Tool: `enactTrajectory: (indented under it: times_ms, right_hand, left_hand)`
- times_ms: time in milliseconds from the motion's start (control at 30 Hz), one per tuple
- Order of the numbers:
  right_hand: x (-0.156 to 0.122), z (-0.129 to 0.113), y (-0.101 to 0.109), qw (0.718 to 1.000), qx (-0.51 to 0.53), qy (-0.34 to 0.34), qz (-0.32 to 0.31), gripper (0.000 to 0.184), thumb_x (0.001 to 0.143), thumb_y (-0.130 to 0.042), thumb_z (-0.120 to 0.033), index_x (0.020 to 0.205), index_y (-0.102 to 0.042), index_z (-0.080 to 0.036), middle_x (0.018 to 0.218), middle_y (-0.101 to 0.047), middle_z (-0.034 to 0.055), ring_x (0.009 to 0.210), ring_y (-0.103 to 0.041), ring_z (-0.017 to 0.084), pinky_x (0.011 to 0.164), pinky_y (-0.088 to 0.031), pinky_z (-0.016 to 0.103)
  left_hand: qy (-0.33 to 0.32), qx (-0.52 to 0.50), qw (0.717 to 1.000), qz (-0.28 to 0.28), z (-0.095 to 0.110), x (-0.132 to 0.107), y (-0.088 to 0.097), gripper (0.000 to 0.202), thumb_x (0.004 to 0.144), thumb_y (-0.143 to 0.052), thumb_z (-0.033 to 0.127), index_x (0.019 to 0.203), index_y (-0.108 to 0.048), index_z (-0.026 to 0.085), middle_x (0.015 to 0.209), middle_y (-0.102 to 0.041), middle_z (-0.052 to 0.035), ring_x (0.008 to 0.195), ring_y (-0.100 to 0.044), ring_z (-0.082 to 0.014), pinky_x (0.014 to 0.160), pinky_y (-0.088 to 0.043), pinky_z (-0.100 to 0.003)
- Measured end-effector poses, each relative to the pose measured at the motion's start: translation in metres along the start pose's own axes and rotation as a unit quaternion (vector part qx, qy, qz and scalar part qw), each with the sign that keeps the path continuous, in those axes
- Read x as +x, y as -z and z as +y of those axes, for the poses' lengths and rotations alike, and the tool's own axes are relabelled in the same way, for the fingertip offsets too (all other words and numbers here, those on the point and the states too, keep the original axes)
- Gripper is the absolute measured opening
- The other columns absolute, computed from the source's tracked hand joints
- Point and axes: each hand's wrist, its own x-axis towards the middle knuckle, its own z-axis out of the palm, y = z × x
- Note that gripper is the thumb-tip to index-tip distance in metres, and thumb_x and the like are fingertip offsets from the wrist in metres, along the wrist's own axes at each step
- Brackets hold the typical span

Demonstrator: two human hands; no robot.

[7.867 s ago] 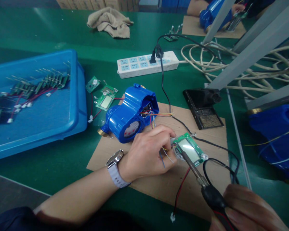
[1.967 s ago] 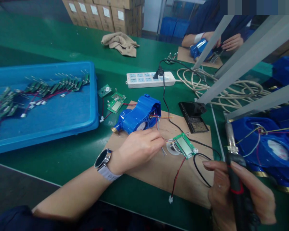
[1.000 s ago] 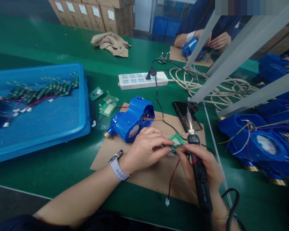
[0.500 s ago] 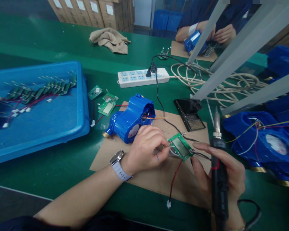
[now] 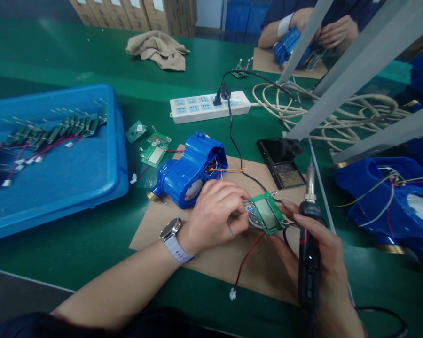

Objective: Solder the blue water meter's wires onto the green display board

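A green circuit board with an LCD screen (image 5: pixel 267 213) is tilted up over the cardboard sheet, its red-and-black lead hanging to a white plug (image 5: pixel 233 294). My left hand (image 5: pixel 220 211) is closed in a pinch at the board's left edge, on thin wires; a bit of blue wire shows below the fingers. In my right hand (image 5: pixel 324 253) a black soldering iron (image 5: pixel 308 253) points tip upward, away from the board. The thumb and fingertips of that hand reach the board's right edge. Just behind my left hand lies a blue meter housing (image 5: pixel 192 169) with coloured wires coming out.
To the left, a blue tray (image 5: pixel 121 173) holds several boards. Between tray and housing lie loose boards (image 5: pixel 154 155). A power strip (image 5: pixel 209 109), a soldering-iron stand (image 5: pixel 282 164), coiled cable (image 5: pixel 348 110) and grey posts (image 5: pixel 359 61) stand beyond. More blue housings (image 5: pixel 380 202) are at right. A co-worker's hands (image 5: pixel 338 33) work opposite.
My right hand and the soldering iron have shifted slightly left, with the fingers closing in on the board's right edge. The board has turned a little, and its lead swung left.
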Motion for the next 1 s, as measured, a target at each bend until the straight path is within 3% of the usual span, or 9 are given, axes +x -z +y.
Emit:
enactTrajectory:
  times_ms: [133,267,433,600,800,867,1000]
  right_hand:
    - [0.004,-0.004,-0.002,0.999,-0.019,0.026,-0.008,0.069,0.071,-0.072,-0.005,0.132,-0.044,-0.023,0.127,-0.059,0.0093,0.116,-0.059,0.023,0.098,-0.052,0.043]
    - [0.008,-0.007,-0.002,0.999,-0.032,0.039,0.011,0.069,0.071,-0.072,-0.004,0.131,-0.045,-0.023,0.125,-0.061,0.0101,0.112,-0.061,0.023,0.096,-0.054,0.042]
    - [0.006,-0.002,0.002,0.999,-0.005,0.012,-0.044,0.063,0.073,-0.072,-0.011,0.129,-0.046,-0.025,0.128,-0.059,0.0104,0.117,-0.059,0.026,0.097,-0.052,0.048]
    - [0.004,-0.001,0.0,0.999,-0.009,0.007,-0.041,0.058,0.075,-0.07,-0.008,0.126,-0.048,-0.024,0.126,-0.06,0.0096,0.118,-0.058,0.024,0.097,-0.053,0.044]
    - [0.006,-0.007,0.002,0.998,0.01,0.015,-0.066,0.059,0.074,-0.071,-0.009,0.127,-0.047,-0.019,0.13,-0.057,0.0133,0.122,-0.054,0.027,0.099,-0.05,0.044]
    - [0.008,-0.011,0.002,0.999,-0.006,0.015,-0.046,0.058,0.074,-0.071,-0.011,0.127,-0.048,-0.019,0.128,-0.059,0.0116,0.119,-0.057,0.026,0.098,-0.051,0.043]
    - [0.006,-0.019,0.006,0.996,-0.054,0.004,0.064,0.046,0.079,-0.066,-0.009,0.121,-0.055,-0.022,0.111,-0.069,0.0036,0.099,-0.067,0.02,0.09,-0.055,0.036]
  left_hand:
    - [0.009,-0.006,1.0,-0.013,-0.001,0.001,-0.001,0.014,0.079,-0.061,0.014,0.073,-0.05,0.019,0.097,-0.071,0.0006,0.096,-0.063,-0.0172,0.083,-0.042,-0.036]
    - [0.031,-0.039,0.999,-0.015,-0.001,0.0,0.0,0.013,0.078,-0.062,0.012,0.073,-0.051,0.018,0.093,-0.071,0.0001,0.086,-0.065,-0.0156,0.078,-0.044,-0.033]
    - [0.036,-0.089,0.995,-0.015,-0.001,-0.001,0.0,0.013,0.079,-0.063,0.011,0.074,-0.052,0.017,0.092,-0.071,-0.0019,0.083,-0.065,-0.014,0.076,-0.048,-0.031]
    - [0.043,-0.115,0.992,-0.001,-0.001,-0.002,0.0,0.013,0.078,-0.064,0.01,0.075,-0.053,0.017,0.092,-0.071,-0.0026,0.084,-0.066,-0.0138,0.077,-0.049,-0.03]
    - [0.021,-0.068,0.997,-0.016,-0.001,-0.003,0.002,0.016,0.077,-0.064,0.01,0.073,-0.05,0.017,0.088,-0.069,-0.0005,0.081,-0.063,-0.0138,0.075,-0.048,-0.031]
    - [0.012,-0.046,0.999,-0.022,-0.001,-0.003,0.003,0.017,0.077,-0.064,0.01,0.073,-0.049,0.017,0.089,-0.07,-0.0003,0.081,-0.063,-0.0144,0.074,-0.047,-0.031]
    - [0.002,-0.019,0.999,-0.028,-0.001,-0.003,0.005,0.016,0.076,-0.062,0.009,0.072,-0.049,0.018,0.091,-0.07,-0.0005,0.081,-0.062,-0.0149,0.073,-0.045,-0.031]
